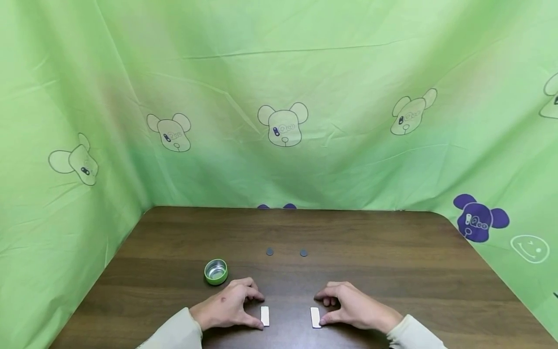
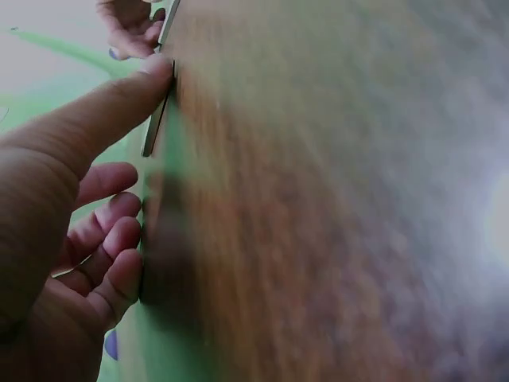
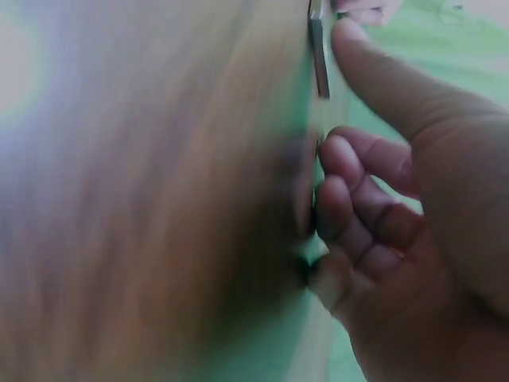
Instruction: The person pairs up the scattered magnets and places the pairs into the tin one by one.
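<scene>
Two small white rectangular pieces lie flat on the table, the left piece (image 1: 265, 316) and the right piece (image 1: 316, 317). My left hand (image 1: 233, 305) is beside the left piece, thumb near its lower end, index finger beyond its top corner. On the other side my right hand (image 1: 355, 306) has its thumb at the right piece's lower corner and its index finger above the top edge. Both wrist views show a thin slab edge-on by the thumb, the left piece (image 2: 155, 127) and the right piece (image 3: 320, 60). The other fingers bend loosely against the table, gripping nothing.
A small green-rimmed metal bowl (image 1: 215, 272) stands beyond my left hand. Two dark round discs, one on the left (image 1: 270, 252) and one on the right (image 1: 303, 253), lie farther back on the brown wooden table (image 1: 370, 242). Green printed cloth (image 1: 344, 160) hangs around the table.
</scene>
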The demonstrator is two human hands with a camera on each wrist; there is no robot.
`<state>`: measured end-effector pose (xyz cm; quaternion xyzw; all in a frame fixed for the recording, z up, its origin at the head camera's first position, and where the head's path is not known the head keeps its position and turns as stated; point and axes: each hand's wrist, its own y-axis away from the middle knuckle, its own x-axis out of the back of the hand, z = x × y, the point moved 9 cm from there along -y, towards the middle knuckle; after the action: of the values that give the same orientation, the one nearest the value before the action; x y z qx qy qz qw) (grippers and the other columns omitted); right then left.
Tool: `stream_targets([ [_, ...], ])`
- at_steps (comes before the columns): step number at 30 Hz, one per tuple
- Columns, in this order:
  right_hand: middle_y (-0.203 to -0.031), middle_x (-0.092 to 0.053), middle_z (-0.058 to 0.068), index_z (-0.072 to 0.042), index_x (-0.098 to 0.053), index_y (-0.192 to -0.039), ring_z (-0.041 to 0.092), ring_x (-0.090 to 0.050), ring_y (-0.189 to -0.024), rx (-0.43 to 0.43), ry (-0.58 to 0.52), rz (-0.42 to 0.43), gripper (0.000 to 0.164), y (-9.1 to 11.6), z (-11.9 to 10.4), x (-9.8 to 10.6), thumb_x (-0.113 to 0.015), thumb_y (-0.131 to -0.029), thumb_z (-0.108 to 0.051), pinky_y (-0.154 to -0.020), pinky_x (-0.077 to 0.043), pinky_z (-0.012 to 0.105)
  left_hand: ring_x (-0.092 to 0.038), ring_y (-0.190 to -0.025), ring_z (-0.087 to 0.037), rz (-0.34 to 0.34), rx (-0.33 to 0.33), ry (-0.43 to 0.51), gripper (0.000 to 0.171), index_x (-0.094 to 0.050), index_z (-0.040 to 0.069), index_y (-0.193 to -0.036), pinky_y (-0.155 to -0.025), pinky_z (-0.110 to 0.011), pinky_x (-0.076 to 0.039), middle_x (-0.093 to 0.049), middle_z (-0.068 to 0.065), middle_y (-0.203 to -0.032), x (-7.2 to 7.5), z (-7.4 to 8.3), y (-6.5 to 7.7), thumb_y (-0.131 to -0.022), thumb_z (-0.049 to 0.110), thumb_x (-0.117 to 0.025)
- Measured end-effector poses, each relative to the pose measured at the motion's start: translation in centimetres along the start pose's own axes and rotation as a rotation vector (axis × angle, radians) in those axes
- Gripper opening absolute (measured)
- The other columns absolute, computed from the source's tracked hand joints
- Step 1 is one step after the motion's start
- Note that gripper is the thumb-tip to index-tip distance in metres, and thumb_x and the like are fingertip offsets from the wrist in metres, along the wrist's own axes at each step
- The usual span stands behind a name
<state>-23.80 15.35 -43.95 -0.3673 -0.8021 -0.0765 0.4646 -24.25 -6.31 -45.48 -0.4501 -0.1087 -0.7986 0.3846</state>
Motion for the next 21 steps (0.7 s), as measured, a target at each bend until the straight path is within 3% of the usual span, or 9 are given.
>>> stream_targets([
  [10,-0.084,-0.053,-0.016,-0.013,-0.073,-0.099,-0.003,-0.050,-0.078,0.037,0.036,0.020,0.033,-0.37,-0.53,-0.32,-0.084,-0.080,-0.037,-0.065,-0.048,0.018,-0.050,-0.091,0.000,0.047,-0.007,-0.014,0.039,-0.079,0.015,-0.098,-0.081,-0.018,-0.047,-0.052,0.019,-0.095,0.01,0.30,-0.18,-0.072,0.043,-0.089],
  [15,-0.083,-0.051,-0.018,-0.019,-0.070,-0.093,-0.003,-0.048,-0.077,0.010,0.056,0.018,0.029,-0.44,-0.66,-0.25,-0.084,-0.078,-0.040,-0.065,-0.046,0.018,-0.049,-0.093,-0.001,0.054,0.005,-0.031,0.032,-0.079,0.018,-0.095,-0.082,-0.020,-0.046,-0.052,0.021,-0.094,0.10,0.39,-0.18,-0.074,0.040,-0.088],
  [21,-0.082,-0.049,-0.019,-0.020,-0.069,-0.091,-0.003,-0.047,-0.076,-0.019,0.044,-0.006,0.027,-0.67,-0.54,-0.64,-0.084,-0.078,-0.039,-0.065,-0.045,0.018,-0.050,-0.088,0.002,0.061,-0.007,-0.019,0.028,-0.079,0.018,-0.094,-0.076,-0.014,-0.045,-0.054,0.020,-0.091,-0.21,0.47,-0.25,-0.074,0.036,-0.088],
])
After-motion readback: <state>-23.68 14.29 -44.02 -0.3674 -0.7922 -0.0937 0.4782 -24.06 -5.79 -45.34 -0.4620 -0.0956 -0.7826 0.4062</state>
